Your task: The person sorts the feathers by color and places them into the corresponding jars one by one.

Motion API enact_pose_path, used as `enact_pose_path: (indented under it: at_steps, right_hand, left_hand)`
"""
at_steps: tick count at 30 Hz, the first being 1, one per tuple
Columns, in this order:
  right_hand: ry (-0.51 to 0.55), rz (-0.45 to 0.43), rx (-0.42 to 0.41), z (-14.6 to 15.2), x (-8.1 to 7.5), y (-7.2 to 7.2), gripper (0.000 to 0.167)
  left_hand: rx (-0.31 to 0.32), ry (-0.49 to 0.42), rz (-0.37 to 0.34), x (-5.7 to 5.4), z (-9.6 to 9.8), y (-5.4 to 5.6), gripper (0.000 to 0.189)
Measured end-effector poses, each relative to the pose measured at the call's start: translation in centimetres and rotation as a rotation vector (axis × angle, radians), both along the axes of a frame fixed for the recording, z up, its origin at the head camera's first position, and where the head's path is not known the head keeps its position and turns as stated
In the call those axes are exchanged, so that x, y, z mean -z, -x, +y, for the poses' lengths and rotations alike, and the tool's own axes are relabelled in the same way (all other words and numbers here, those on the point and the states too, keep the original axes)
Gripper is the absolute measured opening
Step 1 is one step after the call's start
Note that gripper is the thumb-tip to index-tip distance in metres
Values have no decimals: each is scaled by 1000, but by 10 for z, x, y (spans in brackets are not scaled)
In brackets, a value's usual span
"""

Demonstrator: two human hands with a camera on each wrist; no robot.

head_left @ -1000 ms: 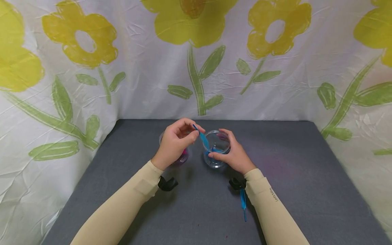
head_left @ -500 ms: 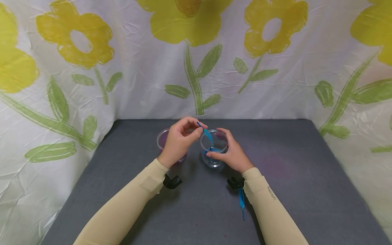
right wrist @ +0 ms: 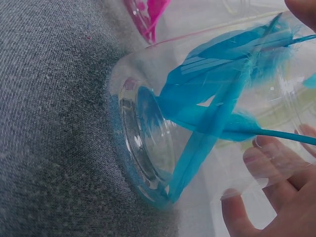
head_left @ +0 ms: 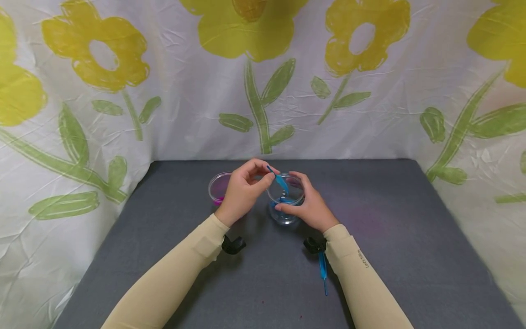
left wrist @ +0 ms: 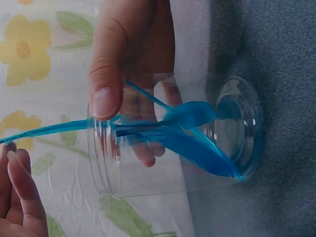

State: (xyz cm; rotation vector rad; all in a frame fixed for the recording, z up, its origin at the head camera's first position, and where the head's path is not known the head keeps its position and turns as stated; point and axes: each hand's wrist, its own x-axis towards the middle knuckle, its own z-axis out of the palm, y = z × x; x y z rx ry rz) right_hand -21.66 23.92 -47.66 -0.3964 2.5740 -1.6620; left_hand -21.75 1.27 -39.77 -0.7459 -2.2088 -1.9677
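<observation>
A blue feather (head_left: 282, 183) is pinched by its quill between the thumb and fingers of my left hand (head_left: 246, 189). Its lower end dips into the mouth of a clear jar (head_left: 283, 219). My right hand (head_left: 310, 208) grips that jar near the rim, thumb on the near side and fingers around the far side. The jar stands upright on the grey tabletop. Inside it, in the right wrist view, other blue feathers (right wrist: 197, 74) lean at different angles. The left wrist view shows my right thumb (left wrist: 104, 74) pressing the jar's wall.
A second clear jar (head_left: 210, 188) with pink feathers (right wrist: 157, 14) stands left of the first, partly hidden by my left hand. Another blue feather (head_left: 323, 269) shows beside the right wrist's black camera strap (head_left: 314, 245). Flower-printed white cloth (head_left: 197, 114) hangs behind the grey table (head_left: 402, 274).
My left hand has moved a little to the right, bringing the pinched feather further over the jar's mouth. More of the pink-feather jar now shows. My right hand keeps its hold.
</observation>
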Motion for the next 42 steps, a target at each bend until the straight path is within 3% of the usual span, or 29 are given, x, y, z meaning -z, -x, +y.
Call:
enact_pose_path:
  at_steps: [15, 24, 42]
  right_hand:
    - [12, -13, 1, 0, -1, -1, 97]
    - [0, -5, -9, 1, 0, 0, 100]
    - [-8, -8, -3, 0, -4, -2, 102]
  left_hand:
    - [-47, 44, -9, 14, 8, 7, 9]
    - [-108, 160, 1, 28, 11, 10, 11]
    - [-116, 219, 42, 29, 5, -1, 9]
